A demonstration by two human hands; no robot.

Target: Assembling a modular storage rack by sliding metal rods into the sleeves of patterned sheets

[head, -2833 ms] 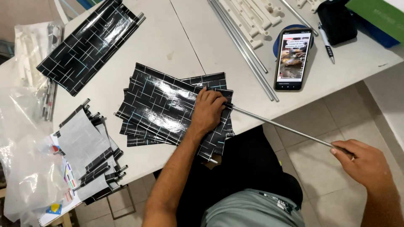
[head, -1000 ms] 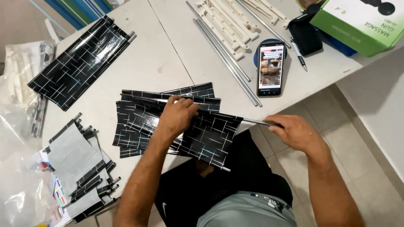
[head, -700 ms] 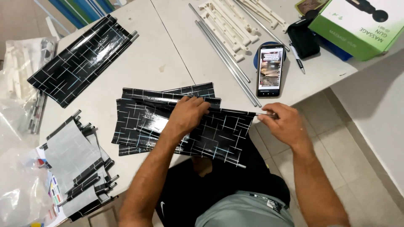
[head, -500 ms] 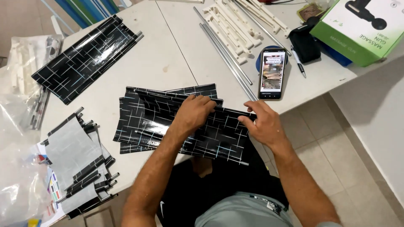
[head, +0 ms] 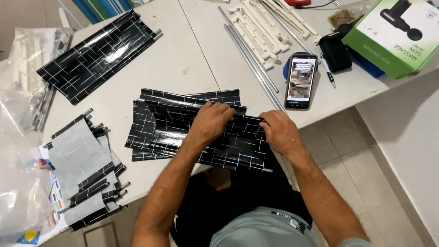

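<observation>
Both hands rest on a glossy black panel (head: pixel 183 130) crossed with thin white lines, which lies on top of a small stack of like panels at the near edge of the white table (head: pixel 192 55). The left hand (head: pixel 211 122) lies palm down on the panel's upper part, fingers curled over its far edge and pressed against the sheet. The right hand (head: pixel 280 131) closes around the panel's right end, fingers bent toward the left hand; whether a thin rod sits inside that fist cannot be told, since the fingers cover the spot.

Just beyond the right hand a smartphone (head: pixel 301 81) lies face up with its screen lit, and two bare metal rods (head: pixel 251 64) run away from the knuckles toward the far side. Beyond the phone sit a black pouch (head: pixel 335 51) and a green box (head: pixel 397 34). Well to the left of the left hand lies a heap of panels with rods (head: pixel 84 169), grey backs up, and farther out another black panel (head: pixel 98 55) lies alone.
</observation>
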